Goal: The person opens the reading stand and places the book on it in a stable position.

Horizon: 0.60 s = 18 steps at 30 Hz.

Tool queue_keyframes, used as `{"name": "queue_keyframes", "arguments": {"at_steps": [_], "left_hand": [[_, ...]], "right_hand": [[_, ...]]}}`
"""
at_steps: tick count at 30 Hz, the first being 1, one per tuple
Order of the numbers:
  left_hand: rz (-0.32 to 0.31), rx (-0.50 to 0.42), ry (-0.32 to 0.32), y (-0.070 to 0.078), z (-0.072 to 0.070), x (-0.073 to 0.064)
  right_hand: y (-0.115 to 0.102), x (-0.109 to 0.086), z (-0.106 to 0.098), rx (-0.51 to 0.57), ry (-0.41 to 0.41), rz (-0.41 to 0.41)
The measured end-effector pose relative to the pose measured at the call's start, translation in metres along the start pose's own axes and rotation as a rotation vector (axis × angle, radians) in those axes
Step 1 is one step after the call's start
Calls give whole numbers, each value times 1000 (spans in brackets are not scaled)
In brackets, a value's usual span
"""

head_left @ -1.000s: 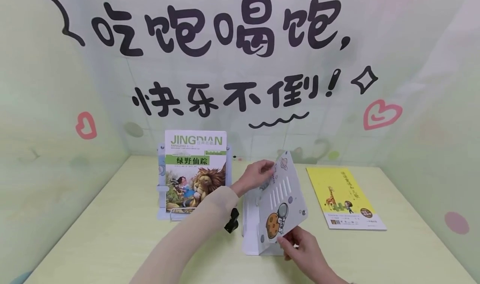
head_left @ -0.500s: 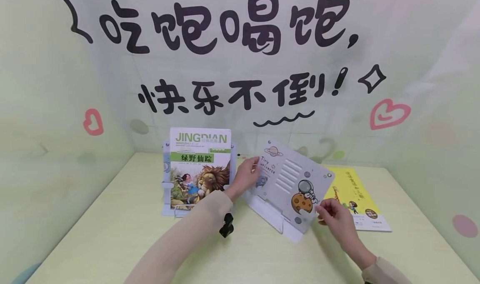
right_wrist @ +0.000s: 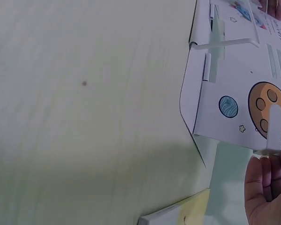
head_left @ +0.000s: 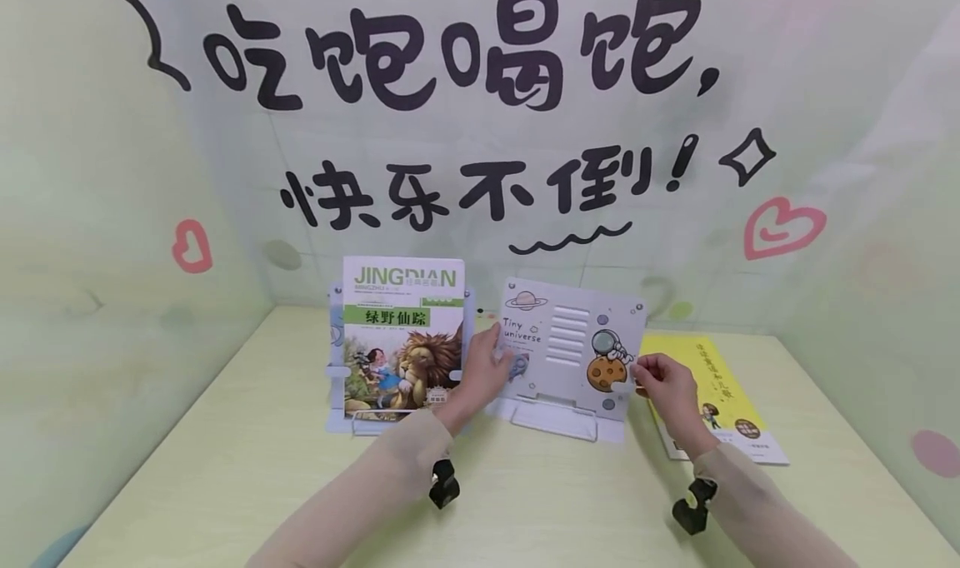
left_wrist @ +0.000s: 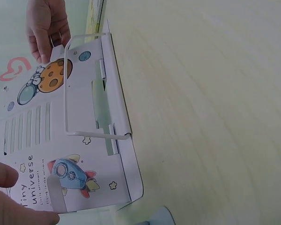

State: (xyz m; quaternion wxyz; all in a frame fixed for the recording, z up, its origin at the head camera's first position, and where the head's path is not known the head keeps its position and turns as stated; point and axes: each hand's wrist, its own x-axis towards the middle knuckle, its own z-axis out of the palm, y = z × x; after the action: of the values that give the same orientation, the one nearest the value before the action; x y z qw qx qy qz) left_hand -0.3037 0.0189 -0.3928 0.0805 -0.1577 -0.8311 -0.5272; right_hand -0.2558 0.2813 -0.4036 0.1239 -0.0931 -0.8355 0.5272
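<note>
A white metal book stand (head_left: 558, 381), printed with planets, an astronaut and "Tiny universe", stands upright at the middle right, facing me, with a wire ledge (head_left: 555, 430) along its foot. My left hand (head_left: 480, 376) holds its left edge; in the left wrist view, the thumb and a finger lie near a small white clip tab (left_wrist: 56, 192). At its right edge my right hand (head_left: 671, 393) pinches another clip tab (right_wrist: 275, 129), which overlaps the orange planet in the right wrist view. The fingers behind the panel are partly hidden.
Left of my left hand, a book with a lion cover (head_left: 405, 343) leans on a second stand (head_left: 335, 393). A yellow book (head_left: 738, 385) lies flat on the pale wooden table (head_left: 555, 510) at right. Behind rises a fabric backdrop (head_left: 487, 251) with black writing.
The stand has turned from edge-on to facing me and has shifted slightly back. My right hand has moved right and farther away with its right edge; my left has kept to its left edge.
</note>
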Motion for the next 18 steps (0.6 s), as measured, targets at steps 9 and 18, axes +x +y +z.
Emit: {"name": "queue_keyframes", "arguments": {"at_steps": [9, 18], "left_hand": [[-126, -11, -26, 4, 1, -15], [-106, 1, -11, 4, 2, -19]], "right_hand": [[0, 19, 5, 25, 24, 24], [0, 26, 8, 20, 39, 47]]}}
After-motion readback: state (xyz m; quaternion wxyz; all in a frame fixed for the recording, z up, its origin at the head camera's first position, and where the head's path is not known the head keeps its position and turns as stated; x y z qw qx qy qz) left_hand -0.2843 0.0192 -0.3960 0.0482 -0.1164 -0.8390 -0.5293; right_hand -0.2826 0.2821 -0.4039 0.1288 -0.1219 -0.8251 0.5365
